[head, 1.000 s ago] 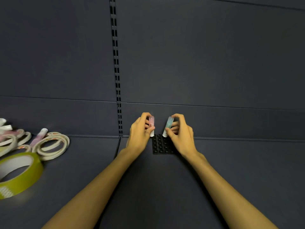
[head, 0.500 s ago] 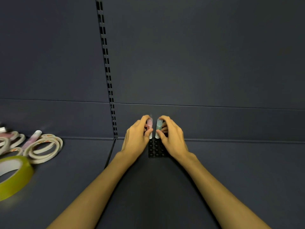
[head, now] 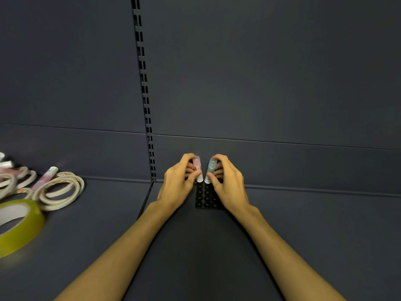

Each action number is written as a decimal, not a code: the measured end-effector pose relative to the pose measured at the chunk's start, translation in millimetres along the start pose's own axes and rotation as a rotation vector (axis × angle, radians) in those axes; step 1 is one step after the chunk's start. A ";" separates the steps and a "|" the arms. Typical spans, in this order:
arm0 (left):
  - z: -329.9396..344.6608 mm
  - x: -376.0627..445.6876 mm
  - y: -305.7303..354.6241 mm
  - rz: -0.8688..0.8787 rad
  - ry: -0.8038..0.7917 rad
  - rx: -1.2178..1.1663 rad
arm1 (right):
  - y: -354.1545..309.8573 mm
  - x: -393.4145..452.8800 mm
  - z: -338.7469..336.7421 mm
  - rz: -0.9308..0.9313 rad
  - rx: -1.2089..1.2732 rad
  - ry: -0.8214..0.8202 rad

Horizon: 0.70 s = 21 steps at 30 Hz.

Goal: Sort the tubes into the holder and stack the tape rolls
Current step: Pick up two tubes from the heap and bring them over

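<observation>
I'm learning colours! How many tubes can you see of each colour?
Pink tubes: 2, one in the left hand, one lying among the tape rolls
Green tubes: 1, in the right hand
Total: 3 tubes clearly visible

Your left hand (head: 178, 184): bare, no glove, ring or watch visible. Your right hand (head: 230, 183): likewise bare. Both your forearms: uncovered from wrist to near frame edge, no sleeve, cuff or strap in view. Nails too small to make out. Rest of your body out of frame.
</observation>
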<state>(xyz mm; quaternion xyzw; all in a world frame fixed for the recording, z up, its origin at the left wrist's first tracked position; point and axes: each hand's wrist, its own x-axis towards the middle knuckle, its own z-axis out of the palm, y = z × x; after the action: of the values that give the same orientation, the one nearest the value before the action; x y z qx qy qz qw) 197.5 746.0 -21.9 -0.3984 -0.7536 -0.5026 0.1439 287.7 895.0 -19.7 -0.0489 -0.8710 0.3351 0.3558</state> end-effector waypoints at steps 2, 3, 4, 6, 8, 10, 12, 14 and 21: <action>1.2 0.7 1.3 0.004 -0.014 0.012 | 1.7 -0.7 1.1 0.010 0.011 0.005; 1.5 1.4 1.9 0.010 -0.024 0.026 | 2.3 -0.8 1.5 0.013 0.015 0.004; 2.0 2.5 2.5 0.018 -0.033 0.042 | 2.4 -0.4 1.7 0.012 0.017 0.003; 2.8 4.5 3.3 0.033 -0.046 0.068 | 2.4 0.4 2.1 0.005 0.014 0.002; 3.2 5.7 3.5 0.040 -0.062 0.084 | 1.8 0.4 2.2 -0.001 0.010 -0.001; 3.2 5.9 3.3 0.054 -0.077 0.102 | 1.7 0.6 2.2 -0.006 0.003 -0.007; 2.3 5.1 3.4 0.073 -0.080 0.122 | 2.1 0.9 2.4 -0.012 -0.004 -0.012; -0.2 3.7 4.6 0.096 -0.071 0.147 | 2.6 1.4 2.9 -0.014 -0.007 -0.015; -10.0 -1.4 9.9 0.058 -0.083 0.364 | 3.2 0.9 5.3 -0.026 -0.024 -0.044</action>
<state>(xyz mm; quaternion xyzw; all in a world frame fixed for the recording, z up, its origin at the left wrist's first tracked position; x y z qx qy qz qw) 203.9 738.3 -11.8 -0.4077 -0.8258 -0.3364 0.1967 283.1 894.8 -23.9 -0.0346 -0.8831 0.3212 0.3402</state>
